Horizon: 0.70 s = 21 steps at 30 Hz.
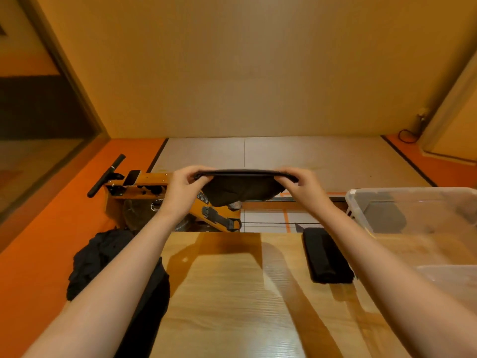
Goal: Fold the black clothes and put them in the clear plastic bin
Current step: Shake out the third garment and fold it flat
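Observation:
I hold a black garment (242, 191) up in the air beyond the far edge of the wooden table (232, 293). My left hand (184, 187) pinches its stretched top edge on the left and my right hand (300, 186) pinches it on the right. The cloth hangs down in a short sag between them. A folded black piece (326, 254) lies on the table beside the clear plastic bin (366, 202), which stands at the right. A heap of unfolded black clothes (103, 257) lies at the table's left side, partly hidden by my left forearm.
A wooden rowing machine (160, 187) with a black handle stands on the floor behind the table. A pale mat covers the floor further back, with orange flooring at both sides. A wall closes the room ahead.

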Tool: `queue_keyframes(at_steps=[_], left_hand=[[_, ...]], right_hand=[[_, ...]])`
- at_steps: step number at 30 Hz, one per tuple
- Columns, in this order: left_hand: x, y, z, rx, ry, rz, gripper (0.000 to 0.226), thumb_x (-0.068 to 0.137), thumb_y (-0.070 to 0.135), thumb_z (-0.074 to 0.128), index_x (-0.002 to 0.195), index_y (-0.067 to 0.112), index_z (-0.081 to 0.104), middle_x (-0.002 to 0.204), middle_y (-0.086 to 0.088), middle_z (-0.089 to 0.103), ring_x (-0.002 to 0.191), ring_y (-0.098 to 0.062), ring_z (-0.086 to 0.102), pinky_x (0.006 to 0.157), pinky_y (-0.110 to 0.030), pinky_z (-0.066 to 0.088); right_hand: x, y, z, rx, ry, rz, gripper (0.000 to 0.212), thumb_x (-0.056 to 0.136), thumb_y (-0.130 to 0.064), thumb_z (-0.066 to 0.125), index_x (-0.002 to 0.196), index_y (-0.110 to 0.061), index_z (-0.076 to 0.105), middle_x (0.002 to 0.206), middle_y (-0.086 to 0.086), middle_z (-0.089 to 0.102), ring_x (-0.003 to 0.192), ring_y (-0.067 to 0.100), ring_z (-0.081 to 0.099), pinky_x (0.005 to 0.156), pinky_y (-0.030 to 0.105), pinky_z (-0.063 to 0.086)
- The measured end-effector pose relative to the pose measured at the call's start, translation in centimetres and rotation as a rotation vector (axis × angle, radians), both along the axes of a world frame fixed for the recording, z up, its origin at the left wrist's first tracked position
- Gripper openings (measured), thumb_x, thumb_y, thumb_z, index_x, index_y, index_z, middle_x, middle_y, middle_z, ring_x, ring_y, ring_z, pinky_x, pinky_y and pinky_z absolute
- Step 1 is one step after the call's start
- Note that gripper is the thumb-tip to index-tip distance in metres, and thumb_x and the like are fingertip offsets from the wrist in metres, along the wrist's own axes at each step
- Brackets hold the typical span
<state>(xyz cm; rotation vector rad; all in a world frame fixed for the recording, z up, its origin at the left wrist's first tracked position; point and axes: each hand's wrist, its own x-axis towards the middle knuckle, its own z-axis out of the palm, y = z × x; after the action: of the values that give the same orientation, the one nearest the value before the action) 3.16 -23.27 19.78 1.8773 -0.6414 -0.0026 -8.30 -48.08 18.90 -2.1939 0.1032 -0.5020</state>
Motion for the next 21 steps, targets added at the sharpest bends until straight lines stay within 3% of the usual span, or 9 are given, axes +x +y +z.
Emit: queue_keyframes(at_steps=[3, 7, 11, 14, 18, 21], left_hand=[[-2.9, 1.8, -5.2, 0.057, 0.047, 0.022, 0.029, 0.092, 0.002, 0.059, 0.107, 0.023, 0.073, 0.105, 0.009, 0.07, 0.1, 0.003, 0.061, 0.084, -0.013, 0.049], [-7.8, 4.3, -14.2, 0.293, 0.227, -0.027, 0.03, 0.09, 0.004, 0.064, 0.109, 0.025, 0.072, 0.11, 0.014, 0.067, 0.11, -0.005, 0.06, 0.094, -0.019, 0.046], [-12.7, 7.1, -21.2, 0.525, 0.288, -0.142, 0.024, 0.091, 0.014, 0.065, 0.108, 0.031, 0.07, 0.102, 0.024, 0.062, 0.103, 0.0, 0.06, 0.088, -0.011, 0.046], [-15.0, 8.5, -23.6, 0.562, 0.314, -0.21, 0.024, 0.092, 0.019, 0.065, 0.103, 0.041, 0.062, 0.104, 0.029, 0.059, 0.106, 0.005, 0.056, 0.091, -0.007, 0.042], [-16.6, 9.5, -24.7, 0.588, 0.299, -0.242, 0.025, 0.092, 0.021, 0.065, 0.114, 0.033, 0.069, 0.117, 0.018, 0.064, 0.115, 0.009, 0.052, 0.097, -0.008, 0.037], [-17.9, 10.0, -24.0, 0.628, 0.238, -0.308, 0.024, 0.093, 0.025, 0.063, 0.113, 0.039, 0.066, 0.108, 0.033, 0.056, 0.105, 0.015, 0.049, 0.09, -0.002, 0.035]], right_hand=[[-2.9, 1.3, -4.5, -0.14, 0.115, 0.034, 0.027, 0.094, -0.013, 0.059, 0.118, -0.023, 0.067, 0.107, -0.011, 0.067, 0.1, 0.003, 0.06, 0.087, 0.016, 0.047], [-8.0, 3.7, -13.5, -0.411, 0.34, 0.129, 0.029, 0.095, -0.018, 0.058, 0.122, -0.026, 0.066, 0.121, -0.006, 0.067, 0.114, 0.01, 0.061, 0.099, 0.028, 0.048], [-13.5, 6.5, -20.3, -0.451, 0.602, 0.185, 0.035, 0.1, -0.026, 0.048, 0.134, -0.033, 0.055, 0.141, -0.007, 0.053, 0.129, 0.012, 0.049, 0.107, 0.022, 0.036], [-16.1, 7.5, -22.4, -0.46, 0.629, 0.208, 0.036, 0.1, -0.023, 0.048, 0.135, -0.027, 0.055, 0.142, -0.005, 0.052, 0.128, 0.014, 0.05, 0.106, 0.022, 0.035], [-18.3, 8.0, -23.9, -0.419, 0.596, 0.143, 0.039, 0.095, -0.019, 0.057, 0.133, -0.028, 0.058, 0.141, -0.004, 0.052, 0.128, 0.018, 0.052, 0.106, 0.026, 0.037], [-20.0, 8.5, -23.8, -0.406, 0.602, 0.122, 0.037, 0.096, -0.022, 0.054, 0.133, -0.028, 0.058, 0.141, -0.006, 0.051, 0.128, 0.016, 0.051, 0.107, 0.026, 0.035]])
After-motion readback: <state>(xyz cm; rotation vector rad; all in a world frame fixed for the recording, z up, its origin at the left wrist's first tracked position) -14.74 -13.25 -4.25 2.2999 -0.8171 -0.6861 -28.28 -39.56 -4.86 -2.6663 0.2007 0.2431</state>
